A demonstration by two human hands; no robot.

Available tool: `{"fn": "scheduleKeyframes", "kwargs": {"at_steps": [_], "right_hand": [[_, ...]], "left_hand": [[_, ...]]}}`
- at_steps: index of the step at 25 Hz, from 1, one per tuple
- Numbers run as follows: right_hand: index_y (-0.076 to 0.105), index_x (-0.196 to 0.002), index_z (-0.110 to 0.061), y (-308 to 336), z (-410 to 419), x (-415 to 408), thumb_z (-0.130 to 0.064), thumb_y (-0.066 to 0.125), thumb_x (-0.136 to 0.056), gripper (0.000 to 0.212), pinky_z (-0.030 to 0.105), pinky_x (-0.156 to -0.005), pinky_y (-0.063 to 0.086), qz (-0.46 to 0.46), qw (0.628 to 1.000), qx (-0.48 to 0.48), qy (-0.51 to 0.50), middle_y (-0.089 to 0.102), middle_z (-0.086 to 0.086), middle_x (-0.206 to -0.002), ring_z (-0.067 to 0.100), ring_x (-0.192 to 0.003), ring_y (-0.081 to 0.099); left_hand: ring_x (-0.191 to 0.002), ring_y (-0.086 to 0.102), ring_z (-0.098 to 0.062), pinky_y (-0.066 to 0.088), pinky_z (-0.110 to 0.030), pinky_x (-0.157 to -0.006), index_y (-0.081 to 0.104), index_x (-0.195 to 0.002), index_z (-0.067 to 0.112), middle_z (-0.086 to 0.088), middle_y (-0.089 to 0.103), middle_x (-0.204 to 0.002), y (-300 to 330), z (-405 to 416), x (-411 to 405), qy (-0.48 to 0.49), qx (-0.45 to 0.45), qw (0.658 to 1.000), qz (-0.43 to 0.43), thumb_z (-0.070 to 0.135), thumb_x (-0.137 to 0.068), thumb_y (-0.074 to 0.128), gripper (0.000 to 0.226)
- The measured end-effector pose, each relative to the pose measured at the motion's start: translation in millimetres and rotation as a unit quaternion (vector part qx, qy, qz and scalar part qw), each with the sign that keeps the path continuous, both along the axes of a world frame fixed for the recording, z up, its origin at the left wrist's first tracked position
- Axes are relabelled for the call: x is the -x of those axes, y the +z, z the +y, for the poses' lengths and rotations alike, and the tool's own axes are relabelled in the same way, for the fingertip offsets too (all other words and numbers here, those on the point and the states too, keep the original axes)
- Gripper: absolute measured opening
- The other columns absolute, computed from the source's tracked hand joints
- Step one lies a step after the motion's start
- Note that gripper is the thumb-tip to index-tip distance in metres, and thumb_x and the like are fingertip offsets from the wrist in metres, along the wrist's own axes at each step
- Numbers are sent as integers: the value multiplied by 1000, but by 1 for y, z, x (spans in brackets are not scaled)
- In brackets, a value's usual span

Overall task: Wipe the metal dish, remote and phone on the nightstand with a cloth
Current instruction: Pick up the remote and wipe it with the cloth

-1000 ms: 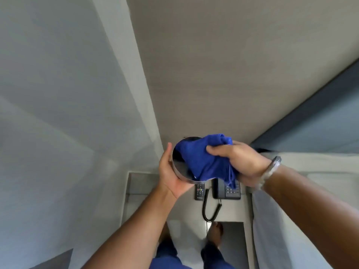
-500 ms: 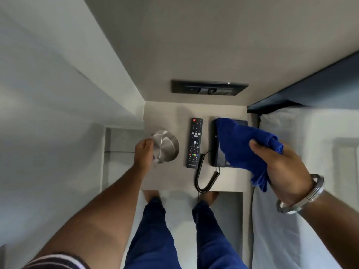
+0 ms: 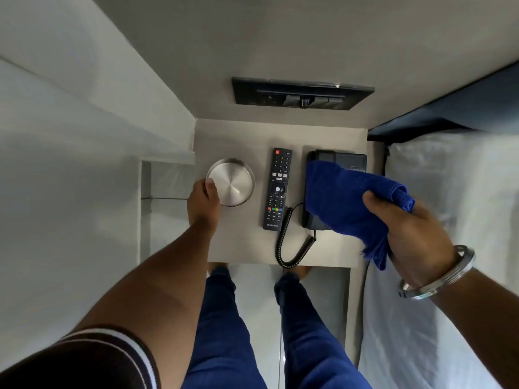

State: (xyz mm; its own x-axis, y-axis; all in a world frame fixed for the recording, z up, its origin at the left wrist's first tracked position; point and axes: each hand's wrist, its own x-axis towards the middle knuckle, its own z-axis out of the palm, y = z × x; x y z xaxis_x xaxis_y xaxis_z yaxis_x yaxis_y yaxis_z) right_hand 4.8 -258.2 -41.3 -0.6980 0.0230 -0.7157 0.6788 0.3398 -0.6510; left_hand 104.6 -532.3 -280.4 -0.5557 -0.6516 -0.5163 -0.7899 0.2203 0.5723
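Observation:
The round metal dish [image 3: 233,181] rests flat on the left part of the beige nightstand [image 3: 241,245]. My left hand [image 3: 203,200] grips the dish's near-left rim with its thumb over the edge. A black remote [image 3: 276,189] lies lengthwise in the middle. To its right sits the dark desk phone [image 3: 339,161], its coiled cord [image 3: 292,242] trailing to the front edge. My right hand [image 3: 407,234] holds a bunched blue cloth [image 3: 345,203] above the phone, hiding most of it.
A black switch panel [image 3: 302,94] is set in the wall behind the nightstand. A white bed [image 3: 438,248] borders the right side, a grey wall [image 3: 70,164] the left. My legs in blue trousers [image 3: 224,332] stand at the front edge.
A second ago both hands held the dish up while the cloth rubbed it. The dish has come down onto the nightstand, and the cloth hand has moved right over the phone.

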Motion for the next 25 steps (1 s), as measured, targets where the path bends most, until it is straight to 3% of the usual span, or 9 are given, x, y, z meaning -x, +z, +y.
{"fn": "scheduleKeyframes", "kwargs": {"at_steps": [6, 9, 12, 14, 17, 20, 22, 25], "right_hand": [[67, -87, -21, -3, -4, 4, -18, 56, -93, 13, 48, -92, 51, -2, 1000, 20, -15, 69, 14, -103, 34, -101, 64], [67, -89, -18, -5, 1, 4, -19, 56, -93, 11, 51, -93, 50, -7, 1000, 12, -15, 69, 18, -106, 35, -101, 64], [66, -98, -18, -5, 4, 3, -20, 57, -92, 11, 47, -91, 51, -10, 1000, 11, -15, 69, 13, -106, 31, -100, 65], [64, -106, -16, -5, 6, 4, -20, 56, -93, 16, 44, -89, 52, -6, 1000, 9, -10, 69, 11, -106, 28, -98, 66], [63, -88, -16, -5, 13, 8, -23, 54, -94, 13, 41, -79, 53, -20, 1000, -14, -6, 68, 9, -85, 30, -87, 66], [62, -81, -21, 0, 30, 5, -28, 56, -92, 15, 37, -67, 57, -20, 999, -29, -1, 69, 9, -73, 24, -68, 69], [64, -77, -24, 5, 42, 1, -26, 57, -92, 16, 32, -60, 58, -5, 1000, -7, 1, 72, -1, -63, 10, -60, 69], [58, -72, -14, 22, 53, -2, -22, 48, -97, 28, 30, -47, 52, -21, 999, -46, -6, 63, 1, -38, 19, -45, 63]], "left_hand": [[-83, 59, -22, 41, -31, -69, 65, -96, 8, -6, 64, -89, 2, -8, -6, -3, 56, 996, -64, 44, -105, 29, 52], [-82, 63, -23, 47, -33, -67, 65, -97, 10, -8, 67, -92, 21, -1, 7, 8, 149, 987, -57, 42, -102, 31, 47], [-84, 64, -21, 53, -34, -70, 65, -101, 18, -3, 69, -96, 43, 29, 41, -114, 197, 971, 77, 32, -97, 48, 22], [-83, 66, -25, 53, -36, -70, 64, -98, 19, -3, 71, -92, 47, 66, 67, -220, 143, 962, 70, 28, -94, 50, 17], [-99, 66, -33, 51, -39, -75, 56, -115, 11, -12, 65, -112, 30, 119, 84, -273, 104, 951, -103, 28, -90, 56, 30], [-110, 61, -33, 54, -42, -83, 47, -126, 8, -15, 56, -125, 8, 142, 79, -273, 151, 925, -219, 26, -86, 67, 48], [-107, 63, -33, 54, -41, -82, 47, -121, 12, -15, 57, -122, 6, 146, 78, -254, 157, 929, -220, 23, -82, 71, 47], [-96, 64, -31, 53, -38, -77, 50, -113, 13, -15, 58, -114, 29, 146, 78, -210, 87, 963, -143, 25, -74, 75, 48]]}}
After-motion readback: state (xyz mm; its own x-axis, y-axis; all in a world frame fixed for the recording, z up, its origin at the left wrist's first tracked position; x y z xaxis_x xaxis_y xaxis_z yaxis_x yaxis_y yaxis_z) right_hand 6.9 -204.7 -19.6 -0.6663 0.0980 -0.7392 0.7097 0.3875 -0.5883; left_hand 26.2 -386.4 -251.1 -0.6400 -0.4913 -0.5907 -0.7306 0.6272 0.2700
